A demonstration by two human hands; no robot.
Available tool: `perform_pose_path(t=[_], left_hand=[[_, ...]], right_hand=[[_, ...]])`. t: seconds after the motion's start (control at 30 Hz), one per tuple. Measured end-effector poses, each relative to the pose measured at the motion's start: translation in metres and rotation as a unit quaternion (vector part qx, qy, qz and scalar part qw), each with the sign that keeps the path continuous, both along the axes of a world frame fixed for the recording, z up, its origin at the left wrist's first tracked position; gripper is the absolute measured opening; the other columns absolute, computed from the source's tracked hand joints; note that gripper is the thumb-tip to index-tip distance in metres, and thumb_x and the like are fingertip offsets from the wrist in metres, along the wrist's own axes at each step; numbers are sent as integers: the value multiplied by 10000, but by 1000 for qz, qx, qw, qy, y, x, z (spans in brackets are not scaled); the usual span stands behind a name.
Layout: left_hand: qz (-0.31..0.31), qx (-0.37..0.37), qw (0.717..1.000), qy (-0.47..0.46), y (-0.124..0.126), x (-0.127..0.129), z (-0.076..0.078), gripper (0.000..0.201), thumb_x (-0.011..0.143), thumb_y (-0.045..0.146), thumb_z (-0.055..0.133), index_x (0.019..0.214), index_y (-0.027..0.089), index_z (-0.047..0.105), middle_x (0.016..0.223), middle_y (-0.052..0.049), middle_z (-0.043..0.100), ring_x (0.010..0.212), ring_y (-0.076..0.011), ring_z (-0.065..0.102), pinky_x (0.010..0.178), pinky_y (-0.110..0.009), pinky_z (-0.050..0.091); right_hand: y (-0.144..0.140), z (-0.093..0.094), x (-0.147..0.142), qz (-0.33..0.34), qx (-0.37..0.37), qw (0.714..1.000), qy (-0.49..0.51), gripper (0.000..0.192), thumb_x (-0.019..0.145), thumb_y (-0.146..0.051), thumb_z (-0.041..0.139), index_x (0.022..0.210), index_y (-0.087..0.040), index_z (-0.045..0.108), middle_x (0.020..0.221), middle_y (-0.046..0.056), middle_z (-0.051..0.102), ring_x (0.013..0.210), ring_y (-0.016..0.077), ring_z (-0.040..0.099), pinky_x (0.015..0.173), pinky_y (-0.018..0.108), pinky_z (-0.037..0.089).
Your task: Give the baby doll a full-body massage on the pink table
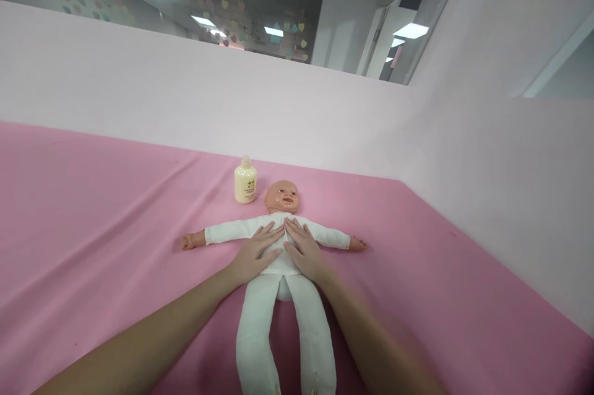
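A baby doll (283, 264) with a white cloth body lies on its back, head away from me and arms stretched out to both sides. My left hand (257, 252) rests flat on the left part of its chest, fingers extended. Beside it, my right hand (304, 249) lies flat on the right part of the chest, fingertips close to those of the left. Both hands are open and grip nothing. The doll's feet are cut off by the bottom edge of the view.
A cream-coloured pump bottle (245, 181) stands just left of the doll's head. Pink cloth (116, 215) with some creases covers the surface. A white wall (185, 91) rises behind and on the right, with a window (278, 5) above it.
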State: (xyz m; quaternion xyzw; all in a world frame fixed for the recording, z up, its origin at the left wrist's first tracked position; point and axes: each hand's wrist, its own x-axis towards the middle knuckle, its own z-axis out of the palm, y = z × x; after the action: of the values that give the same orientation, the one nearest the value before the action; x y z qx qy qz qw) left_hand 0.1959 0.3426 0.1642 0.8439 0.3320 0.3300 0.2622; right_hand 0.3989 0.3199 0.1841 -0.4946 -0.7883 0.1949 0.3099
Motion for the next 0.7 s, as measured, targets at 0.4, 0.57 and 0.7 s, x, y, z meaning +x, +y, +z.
perform_pose_path(t=[0.4, 0.57, 0.7], left_hand=[[-38, -23, 985, -169, -4, 0, -3, 367, 976, 358, 463, 959, 213, 800, 1035, -78, 781, 1124, -253, 681, 1093, -467, 460], [-68, -59, 977, -195, -10, -1, 3, 426, 976, 404, 459, 827, 196, 801, 892, -84, 786, 954, -237, 721, 974, -411, 531], [-88, -87, 973, -196, -13, -1, 9, 488, 965, 467, 448, 718, 196, 771, 786, -84, 766, 862, -234, 713, 904, -391, 539]], right_hand=[[-5, 3, 4, 38, -10, 981, 188, 459, 968, -547, 434, 951, -268, 798, 1070, 56, 778, 1265, 242, 607, 1227, 508, 234], [-10, 7, 2, 46, -37, 974, 219, 552, 938, -605, 440, 685, -249, 776, 787, 50, 783, 1040, 246, 719, 1229, 490, 235], [-15, 11, 1, 63, -59, 971, 224, 557, 938, -557, 435, 565, -241, 702, 652, 22, 731, 880, 220, 738, 1225, 483, 250]])
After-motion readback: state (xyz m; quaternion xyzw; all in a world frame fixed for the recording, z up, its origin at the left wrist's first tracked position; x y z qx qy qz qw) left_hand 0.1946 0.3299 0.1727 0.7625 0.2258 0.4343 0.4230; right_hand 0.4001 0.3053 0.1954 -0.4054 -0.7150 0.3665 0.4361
